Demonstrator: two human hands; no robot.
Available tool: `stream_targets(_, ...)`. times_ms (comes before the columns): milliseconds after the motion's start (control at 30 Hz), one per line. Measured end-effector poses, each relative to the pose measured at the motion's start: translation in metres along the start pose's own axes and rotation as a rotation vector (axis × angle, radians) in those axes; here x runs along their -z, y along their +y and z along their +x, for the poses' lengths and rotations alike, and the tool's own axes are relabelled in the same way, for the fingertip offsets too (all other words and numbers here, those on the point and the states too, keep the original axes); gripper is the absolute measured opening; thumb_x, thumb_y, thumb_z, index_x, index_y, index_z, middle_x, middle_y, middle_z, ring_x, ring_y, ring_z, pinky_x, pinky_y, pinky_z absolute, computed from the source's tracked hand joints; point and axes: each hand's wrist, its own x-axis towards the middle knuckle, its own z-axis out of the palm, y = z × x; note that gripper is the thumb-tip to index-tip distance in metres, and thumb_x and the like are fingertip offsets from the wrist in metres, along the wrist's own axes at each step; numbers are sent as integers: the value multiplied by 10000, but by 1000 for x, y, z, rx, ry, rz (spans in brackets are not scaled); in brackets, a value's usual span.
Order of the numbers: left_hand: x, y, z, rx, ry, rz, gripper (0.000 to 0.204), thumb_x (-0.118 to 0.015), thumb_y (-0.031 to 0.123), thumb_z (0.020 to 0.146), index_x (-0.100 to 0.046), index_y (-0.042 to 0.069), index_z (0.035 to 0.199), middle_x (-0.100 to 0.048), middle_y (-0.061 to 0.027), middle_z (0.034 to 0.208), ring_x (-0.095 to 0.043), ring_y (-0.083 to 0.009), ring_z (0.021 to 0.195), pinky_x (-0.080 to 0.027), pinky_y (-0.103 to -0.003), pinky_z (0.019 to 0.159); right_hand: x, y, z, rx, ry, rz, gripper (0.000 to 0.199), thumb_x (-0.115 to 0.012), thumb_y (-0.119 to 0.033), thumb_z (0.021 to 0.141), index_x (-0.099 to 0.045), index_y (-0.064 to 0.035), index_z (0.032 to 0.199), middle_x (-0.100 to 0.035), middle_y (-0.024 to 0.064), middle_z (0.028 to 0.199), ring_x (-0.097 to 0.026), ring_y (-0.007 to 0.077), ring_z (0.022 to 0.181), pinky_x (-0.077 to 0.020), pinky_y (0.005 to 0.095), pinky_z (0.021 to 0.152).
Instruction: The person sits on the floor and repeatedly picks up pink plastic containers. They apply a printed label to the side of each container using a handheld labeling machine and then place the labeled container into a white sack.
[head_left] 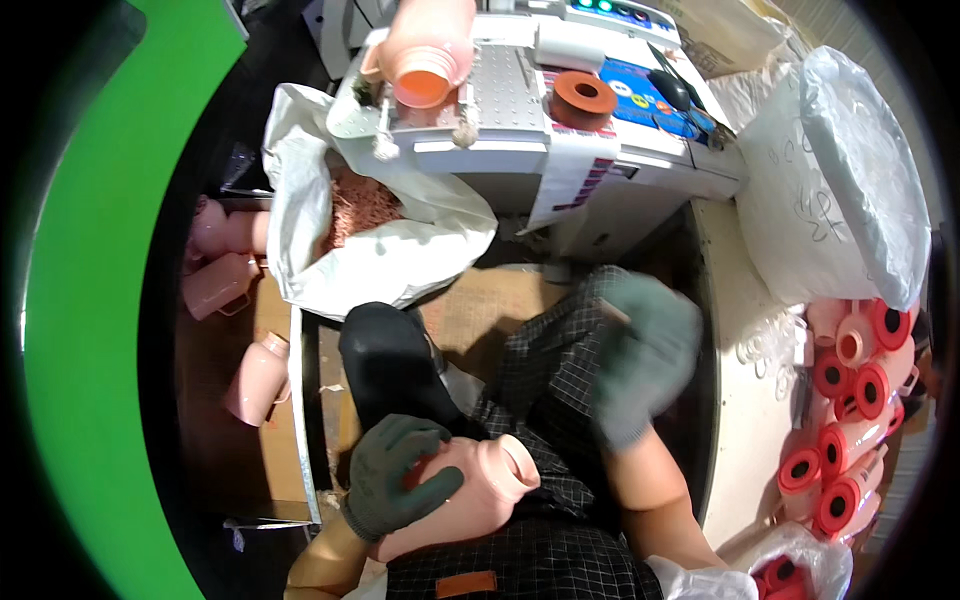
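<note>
In my lap, against the checked apron [560, 370], lies a pink plastic jug [475, 500] with its open neck pointing to the right. My left hand [395, 475], in a grey-green glove, is closed around the jug's side, thumb and fingers spread over it. My right hand [648, 350], gloved the same way, is raised over my right thigh, apart from the jug. Motion smears its fingers, and whether anything is in them cannot be made out. Another pink jug [428, 50] rests on the white machine [490, 150] ahead, its orange-lit mouth facing me.
A white sack [375, 280] of pink shavings hangs below the machine. On the machine sits a brown tape roll [583, 100]. Pink jugs [262, 380] lie in a carton at left. A plastic-lined white bin [800, 190] and several pink jugs with red-rimmed ends [840, 445] stand at right.
</note>
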Motion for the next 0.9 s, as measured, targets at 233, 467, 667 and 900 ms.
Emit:
stream_targets(233,5,26,13,-206,31,238,386,-895,236,702,-662,54,949,-692,-117,980,-671,-320,827,-541,-425,707,-44,-33,41,-432,-646,416,885,-769,-198,904,-296,-90,1644,-509,172,1498,-611,217,1196,-516,354,1022)
stream_targets(467,-52,54,52,-620,-54,200,275,-808,297,831,-683,172,1042,-691,-60,1063,-691,-276,891,-563,-424,801,83,16,-107,-984,-1069,1096,1120,-824,-364,863,-144,39,1656,-285,183,1687,-275,271,1557,-212,418,1272)
stream_targets(667,-86,9,173,-231,113,-70,400,-697,176,933,-590,-8,1271,-622,-182,1225,-625,-335,1141,-496,-453,1020,176,7,-126,-1020,-212,808,1231,-868,-366,684,-202,29,1641,-391,197,1602,-405,302,1483,-311,432,1236)
stream_targets(900,-192,-191,357,328,181,-106,711,-947,246,705,-594,-69,1236,-676,-224,1249,-662,-275,1124,-545,-400,957,197,67,-165,-868,-39,429,1296,-854,-532,760,-99,2,1669,-283,193,1673,-340,311,1527,-306,458,1237)
